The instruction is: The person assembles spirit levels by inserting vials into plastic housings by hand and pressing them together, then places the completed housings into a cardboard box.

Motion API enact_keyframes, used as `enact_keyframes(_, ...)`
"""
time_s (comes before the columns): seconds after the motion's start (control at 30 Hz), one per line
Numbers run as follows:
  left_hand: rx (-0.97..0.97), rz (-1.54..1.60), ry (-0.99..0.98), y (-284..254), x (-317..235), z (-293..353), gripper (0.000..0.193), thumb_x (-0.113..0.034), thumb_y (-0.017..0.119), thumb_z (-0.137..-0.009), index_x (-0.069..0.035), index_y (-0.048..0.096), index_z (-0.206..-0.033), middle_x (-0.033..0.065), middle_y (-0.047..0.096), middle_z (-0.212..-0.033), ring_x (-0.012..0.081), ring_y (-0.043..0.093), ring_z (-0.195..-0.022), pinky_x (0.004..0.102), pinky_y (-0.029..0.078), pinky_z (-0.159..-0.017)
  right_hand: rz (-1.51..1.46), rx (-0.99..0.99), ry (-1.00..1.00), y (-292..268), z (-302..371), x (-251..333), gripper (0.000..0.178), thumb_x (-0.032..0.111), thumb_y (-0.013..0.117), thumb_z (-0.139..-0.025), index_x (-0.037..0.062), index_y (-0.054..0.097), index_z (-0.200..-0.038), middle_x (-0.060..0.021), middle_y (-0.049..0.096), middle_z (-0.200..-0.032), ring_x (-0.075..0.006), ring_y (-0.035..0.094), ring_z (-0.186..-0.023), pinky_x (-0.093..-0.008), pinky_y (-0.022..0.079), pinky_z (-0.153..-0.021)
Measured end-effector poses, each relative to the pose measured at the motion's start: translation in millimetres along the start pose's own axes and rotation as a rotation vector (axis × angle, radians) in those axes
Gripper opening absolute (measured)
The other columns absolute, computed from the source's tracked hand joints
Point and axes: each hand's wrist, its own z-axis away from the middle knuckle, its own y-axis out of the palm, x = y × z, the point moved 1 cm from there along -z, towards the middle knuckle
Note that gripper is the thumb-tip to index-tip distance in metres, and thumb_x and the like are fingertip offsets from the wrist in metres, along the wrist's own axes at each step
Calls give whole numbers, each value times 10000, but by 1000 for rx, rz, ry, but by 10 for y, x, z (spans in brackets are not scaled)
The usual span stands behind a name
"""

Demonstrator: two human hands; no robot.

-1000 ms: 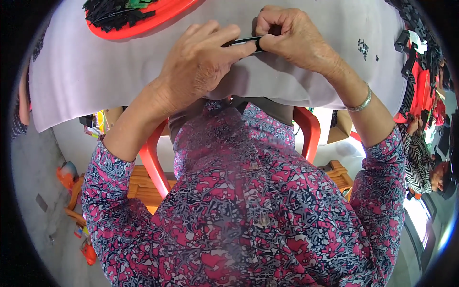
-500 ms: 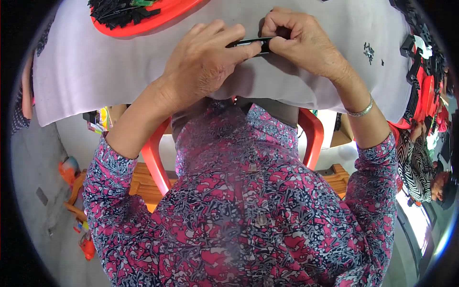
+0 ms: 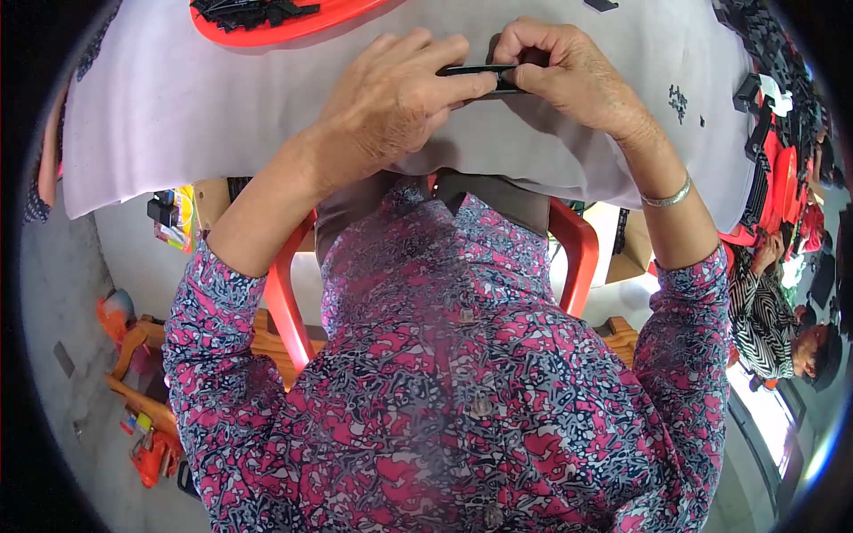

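My left hand and my right hand meet over the grey cloth-covered table. Together they pinch a thin black plastic strip, held level between the fingertips. My left fingers grip its left end; my right thumb and fingers close on its right end. A silver bangle sits on my right wrist. My patterned pink and navy sleeves reach down to the lower edge.
A red tray holding several black plastic parts lies at the table's far left. Small black bits are scattered on the cloth at right. More red trays and black parts line the right edge, near another person in striped clothing. A red chair is beneath me.
Both hands stayed together on the black strip with only slight finger shifts. The view has drifted a little, so the hands sit marginally higher in the picture.
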Motion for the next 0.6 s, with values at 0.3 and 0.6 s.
enact_keyframes(0.3, -16, 48, 29, 11, -3, -10, 391, -49, 696, -776, -149, 702, -1154, 49, 559, -963, 261, 553, -881, 403, 435, -749, -5, 7, -5, 6, -8, -13, 52, -19, 545, -841, 31, 557, -837, 56, 504, -799, -34, 439, -727, -216, 374, -645)
enact_keyframes(0.6, 60, 11, 32, -94, 6, -151, 411, -47, 651, -752, -145, 693, -1148, 49, 538, -938, 250, 544, -902, 399, 437, -774, 171, -93, -51, 39, -55, -36, 66, 99, 608, -799, 50, 607, -843, -52, 569, -843, -190, 539, -766, -334, 450, -671)
